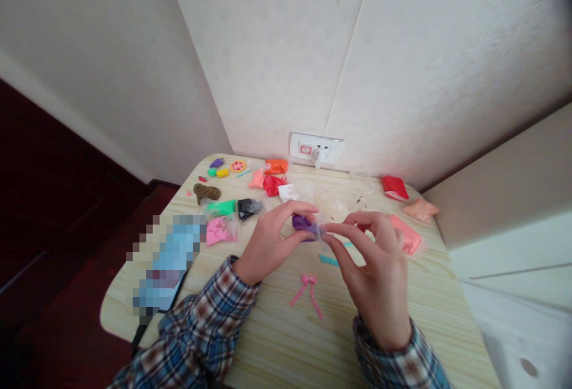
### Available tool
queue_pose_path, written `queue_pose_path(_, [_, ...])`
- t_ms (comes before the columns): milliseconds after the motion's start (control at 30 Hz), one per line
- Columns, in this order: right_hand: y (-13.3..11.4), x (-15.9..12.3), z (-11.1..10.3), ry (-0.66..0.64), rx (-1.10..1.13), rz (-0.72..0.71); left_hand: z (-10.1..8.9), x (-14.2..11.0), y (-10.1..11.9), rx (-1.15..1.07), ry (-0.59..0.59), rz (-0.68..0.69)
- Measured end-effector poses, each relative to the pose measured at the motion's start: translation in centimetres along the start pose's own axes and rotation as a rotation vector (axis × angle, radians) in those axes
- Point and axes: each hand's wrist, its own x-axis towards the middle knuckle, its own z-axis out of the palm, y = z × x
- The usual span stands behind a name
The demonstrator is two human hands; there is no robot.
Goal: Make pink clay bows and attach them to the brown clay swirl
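Between my two hands is a small clear bag of purple clay (304,228), raised a little over the table. My left hand (274,240) grips its left side between thumb and fingers. With thumb and forefinger, my right hand (373,261) pinches the clear plastic at the bag's right end. Below them on the table lies a pink clay bow (308,280) with two long tails. A flat turquoise strip (329,260) lies partly behind my right hand.
Bags of pink (220,231), green (221,207) and black clay (249,208) lie left, near a coiled brown piece (206,192) and small fruit shapes. A phone-like device (170,264), blurred out, lies at the left edge. Red (394,187) and coral packets (407,235) lie right. Behind is a wall socket (316,148).
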Motion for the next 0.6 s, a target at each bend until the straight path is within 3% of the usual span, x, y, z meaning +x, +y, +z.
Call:
queue_pose_path(300, [0.16,0.21,0.42,-0.016,-0.002,0.007,-0.02,-0.09,0.05,0.063,-0.045,0.037])
queue_pose_path(600, [-0.02,0.00,0.01,-0.035,-0.060,-0.066,0.09,-0.13,-0.06,-0.077,-0.003,-0.040])
